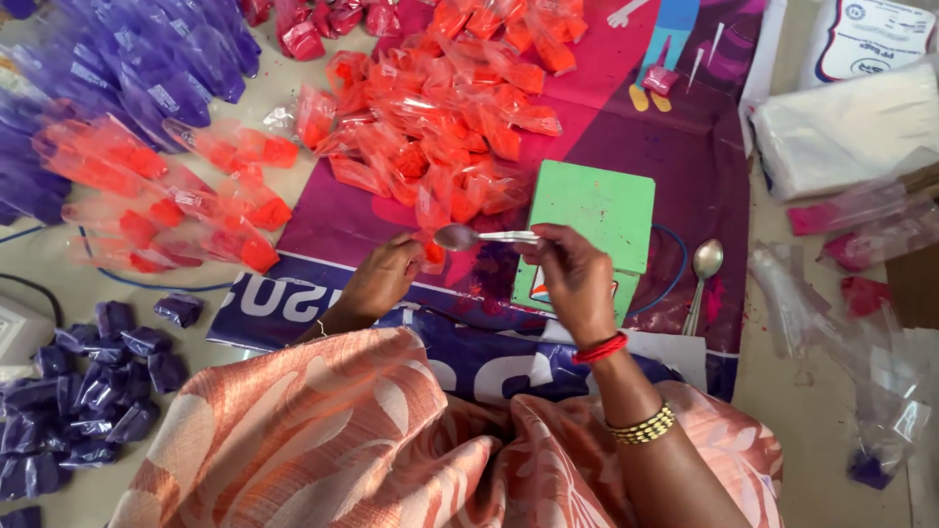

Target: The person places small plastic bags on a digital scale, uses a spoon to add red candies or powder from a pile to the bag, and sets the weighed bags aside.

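My right hand (575, 279) grips a metal spoon (460, 237) by its handle, with the bowl pointing left. My left hand (383, 277) pinches a small clear packet of orange powder (433, 252) just under the spoon's bowl. Both hands hover over a printed purple banner (675, 156) spread on the floor. A green box (599, 210) sits right behind my right hand. A large heap of filled orange packets (440, 117) lies beyond the hands.
Purple packets (127, 59) are piled at the far left, with folded dark purple ones (88, 391) at the near left. A second spoon (702, 269) lies right of the green box. Empty clear bags (861, 323) and a white sack (841, 127) sit at the right.
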